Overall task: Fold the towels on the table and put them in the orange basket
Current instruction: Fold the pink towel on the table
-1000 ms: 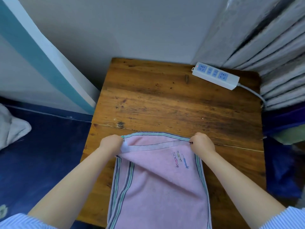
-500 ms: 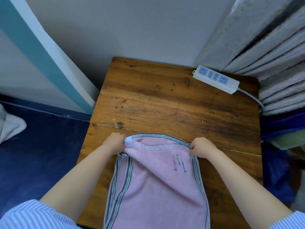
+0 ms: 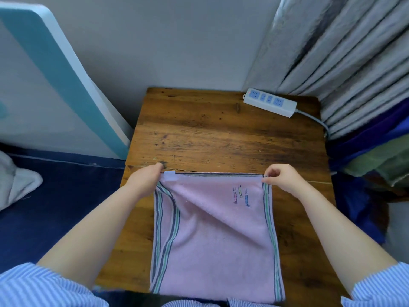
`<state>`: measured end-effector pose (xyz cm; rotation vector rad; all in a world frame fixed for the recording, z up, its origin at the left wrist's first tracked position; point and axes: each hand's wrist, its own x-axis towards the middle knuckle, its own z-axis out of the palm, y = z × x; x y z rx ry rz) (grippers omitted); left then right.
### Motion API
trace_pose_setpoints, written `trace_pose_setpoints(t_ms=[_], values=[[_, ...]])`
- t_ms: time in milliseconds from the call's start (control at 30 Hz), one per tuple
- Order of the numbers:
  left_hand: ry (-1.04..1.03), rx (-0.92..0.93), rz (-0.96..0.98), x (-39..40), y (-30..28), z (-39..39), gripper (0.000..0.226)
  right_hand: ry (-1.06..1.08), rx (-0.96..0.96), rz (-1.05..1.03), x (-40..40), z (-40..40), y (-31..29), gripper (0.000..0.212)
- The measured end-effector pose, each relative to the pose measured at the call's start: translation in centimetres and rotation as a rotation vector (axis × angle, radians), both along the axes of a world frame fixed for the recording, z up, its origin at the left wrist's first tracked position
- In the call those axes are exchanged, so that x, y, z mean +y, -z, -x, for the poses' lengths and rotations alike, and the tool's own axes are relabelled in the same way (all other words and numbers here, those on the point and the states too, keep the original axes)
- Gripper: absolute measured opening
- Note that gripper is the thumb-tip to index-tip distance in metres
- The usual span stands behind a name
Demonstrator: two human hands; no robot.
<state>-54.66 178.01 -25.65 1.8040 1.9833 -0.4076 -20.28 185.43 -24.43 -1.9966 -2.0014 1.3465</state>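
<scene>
A: Biggest first. What's under your hands?

B: Wooden table point(image 3: 221, 134). It runs out beyond both hands to the wall, and your forearms cover part of its near side. The near edge is cut off by the frame bottom.

A: And the task item?

B: Pink towel point(image 3: 212, 235), lying flat on the table between your hands and stretching back toward your body. Striped borders down both long sides. The left border is folded over on itself below your left hand, so there's a diagonal crease. The near end runs off the table edge and is partly hidden by your striped shirt.

A: Hands?

B: Your left hand point(image 3: 145, 180) grips the far left corner, fingers curled over it; a white tag pokes out just beside the fingertips. How the thumb sits you can't tell, it's hidden. Your right hand point(image 3: 282, 177) pinches the far right corner between thumb and curled fingers. The far edge is pulled straight between the two.

A: Smaller stuff?

B: Power strip point(image 3: 270, 102), well beyond your right hand, at the far right of the table, cable going off right. Tiny coloured embroidery point(image 3: 240, 195) on the towel, near your right hand; too small to read.

A: Basket?

B: Not visible. Right of your right hand there's dark cloth, hard to make out.
</scene>
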Motion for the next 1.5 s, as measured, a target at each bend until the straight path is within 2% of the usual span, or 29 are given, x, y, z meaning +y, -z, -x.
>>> trace_pose_setpoints(t_ms=[133, 233, 300, 367, 467, 633, 700, 767, 833, 867, 900, 967, 1067, 1133, 1200, 1233, 1300, 1367, 1400, 1433, 1500], values=[[0.140, 0.115, -0.029, -0.4, -2.8, -1.1, 0.023, -0.033, -0.046, -0.084, -2.5, -1.0, -2.8, 0.023], [0.149, 0.140, -0.114, -0.3, -5.6, -1.6, 0.018, -0.103, -0.110, -0.160, -3.6, -1.6, -5.8, 0.009], [0.130, 0.123, -0.242, 0.0, -8.0, -2.1, 0.016, -0.136, -0.204, -0.279, -3.9, -1.9, -8.1, 0.021], [0.044, -0.005, -0.428, 0.6, -10.8, -2.9, 0.017, -0.077, -0.233, -0.498, -4.1, -1.7, -10.7, 0.024], [-0.124, -0.313, -0.753, 1.5, -16.0, -5.3, 0.019, 0.101, -0.107, -0.866, -4.7, 0.0, -15.4, 0.021], [-0.194, -0.674, -1.163, 1.6, -23.1, -9.3, 0.019, 0.221, 0.054, -1.394, -5.8, 2.8, -21.9, 0.016], [-0.209, -0.763, -1.316, 1.2, -24.9, -9.8, 0.016, 0.251, 0.040, -1.504, -5.9, 2.5, -23.0, 0.017], [-0.142, -0.660, -1.234, 1.2, -25.2, -9.3, 0.013, 0.215, -0.070, -1.340, -5.2, 1.5, -23.1, 0.017], [-0.102, -0.323, -0.981, 1.5, -24.5, -7.7, 0.013, 0.139, -0.276, -1.000, -4.3, -0.4, -22.5, 0.020], [-0.102, -0.181, -0.899, 1.6, -24.2, -6.8, 0.016, 0.120, -0.322, -0.916, -4.0, -1.3, -22.5, 0.021], [-0.106, -0.105, -0.885, 1.9, -24.3, -6.2, 0.019, 0.126, -0.319, -0.924, -3.6, -2.1, -22.8, 0.020], [-0.126, -0.156, -1.037, 2.5, -24.8, -6.0, 0.020, 0.172, -0.255, -1.081, -3.1, -2.7, -23.9, 0.019], [-0.204, -0.394, -1.237, 2.9, -25.8, -6.9, 0.016, 0.275, -0.131, -1.298, -2.9, -2.4, -24.7, 0.019], [-0.207, -0.410, -1.128, 3.1, -25.6, -6.8, 0.011, 0.243, -0.206, -1.179, -3.0, -2.6, -23.9, 0.019], [-0.152, -0.222, -0.829, 2.9, -24.7, -6.6, 0.013, 0.046, -0.397, -0.854, -3.3, -2.7, -22.3, 0.010], [-0.154, -0.162, -0.741, 2.8, -24.3, -6.4, 0.015, -0.011, -0.415, -0.777, -3.3, -2.7, -21.7, 0.008], [-0.134, -0.125, -0.790, 2.3, -24.1, -6.3, 0.017, -0.003, -0.361, -0.867, -3.6, -2.4, -21.0, 0.009], [-0.087, -0.156, -1.002, 2.1, -24.0, -5.9, 0.018, 0.115, -0.283, -1.025, -3.5, -2.5, -20.6, 0.012], [-0.060, -0.165, -1.041, 2.1, -24.0, -5.7, 0.018, 0.143, -0.271, -1.029, -3.4, -2.6, -20.5, 0.012], [-0.036, -0.126, -0.977, 2.2, -23.9, -5.6, 0.019, 0.117, -0.307, -0.961, -3.4, -2.7, -20.3, 0.011], [-0.038, -0.037, -0.725, 2.0, -23.2, -5.9, 0.022, 0.007, -0.412, -0.749, -3.5, -2.8, -19.6, 0.013]])
